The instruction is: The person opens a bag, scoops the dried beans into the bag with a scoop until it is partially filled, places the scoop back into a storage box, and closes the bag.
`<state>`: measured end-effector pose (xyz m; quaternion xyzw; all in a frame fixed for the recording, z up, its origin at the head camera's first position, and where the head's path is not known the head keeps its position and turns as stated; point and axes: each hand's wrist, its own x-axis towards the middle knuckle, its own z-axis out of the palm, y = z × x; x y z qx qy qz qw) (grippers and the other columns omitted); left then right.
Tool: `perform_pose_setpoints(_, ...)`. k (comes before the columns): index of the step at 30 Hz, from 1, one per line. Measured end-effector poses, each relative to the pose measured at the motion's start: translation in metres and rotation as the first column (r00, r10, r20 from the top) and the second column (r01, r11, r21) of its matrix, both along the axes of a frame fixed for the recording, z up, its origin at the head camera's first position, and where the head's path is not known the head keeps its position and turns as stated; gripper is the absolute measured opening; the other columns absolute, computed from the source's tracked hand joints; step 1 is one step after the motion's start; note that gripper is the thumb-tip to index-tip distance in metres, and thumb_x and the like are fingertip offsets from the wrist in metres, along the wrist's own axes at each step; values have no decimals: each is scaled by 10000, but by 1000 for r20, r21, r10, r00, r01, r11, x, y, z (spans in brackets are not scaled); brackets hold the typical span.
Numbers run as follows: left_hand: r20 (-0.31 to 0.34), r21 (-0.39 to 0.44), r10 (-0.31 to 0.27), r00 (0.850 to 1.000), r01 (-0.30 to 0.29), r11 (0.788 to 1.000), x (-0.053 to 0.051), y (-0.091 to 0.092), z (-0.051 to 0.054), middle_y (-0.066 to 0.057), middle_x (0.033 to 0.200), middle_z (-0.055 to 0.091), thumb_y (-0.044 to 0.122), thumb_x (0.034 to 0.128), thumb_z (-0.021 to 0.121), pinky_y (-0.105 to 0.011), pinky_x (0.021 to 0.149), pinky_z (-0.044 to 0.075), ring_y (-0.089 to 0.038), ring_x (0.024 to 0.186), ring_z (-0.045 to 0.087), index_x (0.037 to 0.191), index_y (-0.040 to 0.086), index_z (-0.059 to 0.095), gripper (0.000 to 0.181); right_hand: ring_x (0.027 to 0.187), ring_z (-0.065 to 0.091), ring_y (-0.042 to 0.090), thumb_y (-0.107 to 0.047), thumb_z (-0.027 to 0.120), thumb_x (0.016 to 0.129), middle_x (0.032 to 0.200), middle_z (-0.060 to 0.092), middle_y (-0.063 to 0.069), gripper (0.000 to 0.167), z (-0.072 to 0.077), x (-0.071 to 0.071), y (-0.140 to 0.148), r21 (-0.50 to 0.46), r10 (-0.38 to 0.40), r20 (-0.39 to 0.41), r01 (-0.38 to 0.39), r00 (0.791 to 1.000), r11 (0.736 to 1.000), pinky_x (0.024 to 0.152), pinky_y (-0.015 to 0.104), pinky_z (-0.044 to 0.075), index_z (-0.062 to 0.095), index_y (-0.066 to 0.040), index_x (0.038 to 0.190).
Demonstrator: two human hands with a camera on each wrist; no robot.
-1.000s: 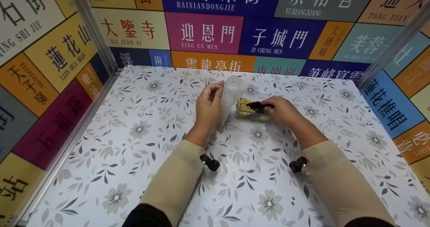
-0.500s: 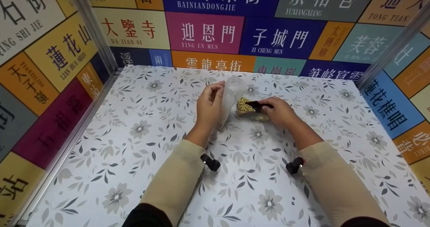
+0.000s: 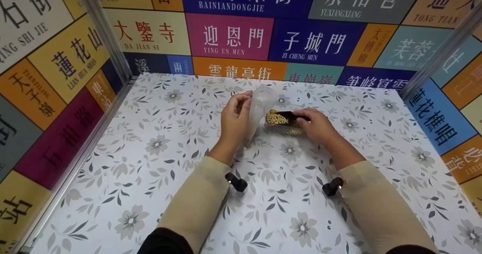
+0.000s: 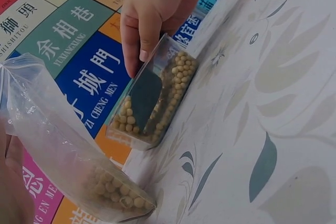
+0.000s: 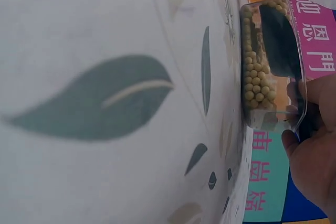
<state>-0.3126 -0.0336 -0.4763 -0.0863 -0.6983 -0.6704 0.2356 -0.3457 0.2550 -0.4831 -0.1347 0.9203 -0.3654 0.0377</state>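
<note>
A clear, soft plastic bag [image 3: 260,105] is pinched near its mouth by my left hand [image 3: 234,120]. Round pale yellow beans [image 4: 113,190] lie in the bag's lower end, as the left wrist view shows. To the right of the bag, a clear rectangular box [image 5: 273,119] with more such beans [image 5: 257,80] stands on the table. My right hand [image 3: 318,126] grips the handle of a black scoop [image 3: 289,117], whose blade [image 4: 146,95] is inside the box among the beans. Whether the scoop's blade carries beans is hard to tell. The handle is mostly covered by my fingers.
The flower-patterned tabletop [image 3: 278,216] stretches around both hands. Behind it rises a wall of coloured signs [image 3: 229,35], with side panels at left and right. Small black cameras [image 3: 236,182] are worn on both wrists.
In the box, the scoop has shifted and turned slightly, with small movements of my right hand. The beans at the box's left end lie differently. My left hand and the bag have barely moved.
</note>
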Motion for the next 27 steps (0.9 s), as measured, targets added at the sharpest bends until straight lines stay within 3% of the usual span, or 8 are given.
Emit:
perform_pose_setpoints(10, -27, 40, -13, 1000, 14, 999, -1, 1, 0, -23, 1354, 753, 166, 1083, 640, -233, 1117, 558, -123, 1302, 691, 1139, 74, 691, 120, 1493, 491, 370, -231, 552, 1128, 1579, 541, 164, 378, 2, 6, 12, -111, -59, -2, 59, 998, 992, 1215, 558, 453, 622, -146, 1490)
perform_pose_setpoints(12, -33, 40, -18, 999, 19, 999, -1, 0, -1, -26, 1356, 751, 165, 1084, 638, -237, 1117, 560, -124, 1304, 690, 1139, 74, 691, 118, 1480, 509, 339, -253, 556, 1129, 1586, 542, 146, 381, 3, 6, 14, -148, -75, 12, 76, 997, 986, 1182, 506, 483, 620, -154, 1491)
perform_pose_setpoints(14, -37, 34, -15, 999, 17, 999, -2, 0, -1, -23, 1358, 750, 171, 1085, 638, -237, 1117, 560, -120, 1304, 689, 1138, 78, 690, 119, 1450, 536, 304, -267, 559, 1128, 1591, 547, 124, 385, 4, 7, 16, -184, -88, 35, 93, 995, 978, 1108, 378, 521, 619, -160, 1493)
perform_pose_setpoints(17, -36, 31, -15, 999, 16, 999, -2, -1, -1, -22, 1362, 749, 173, 1084, 640, -237, 1122, 557, -123, 1306, 688, 1137, 81, 691, 118, 1440, 547, 266, -272, 563, 1127, 1593, 556, 98, 388, 6, 9, 16, -220, -110, 63, 121, 992, 968, 1079, 307, 508, 619, -164, 1495)
perform_pose_setpoints(22, -33, 26, -25, 999, 26, 999, -1, 0, -1, -27, 1369, 744, 175, 1091, 630, -241, 1119, 559, -125, 1314, 683, 1156, 78, 689, 131, 1485, 519, 286, -269, 557, 1129, 1598, 552, 118, 404, 11, 10, 15, -243, -115, 68, 128, 991, 962, 1187, 403, 476, 602, -135, 1508)
perform_pose_setpoints(27, -34, 35, -33, 999, 34, 999, -2, 0, -2, -33, 1370, 741, 167, 1093, 625, -248, 1115, 563, -128, 1317, 680, 1164, 75, 689, 133, 1471, 531, 305, -297, 550, 1131, 1584, 563, 132, 420, 20, 12, 13, -233, -123, 37, 128, 992, 964, 1195, 437, 480, 595, -133, 1515)
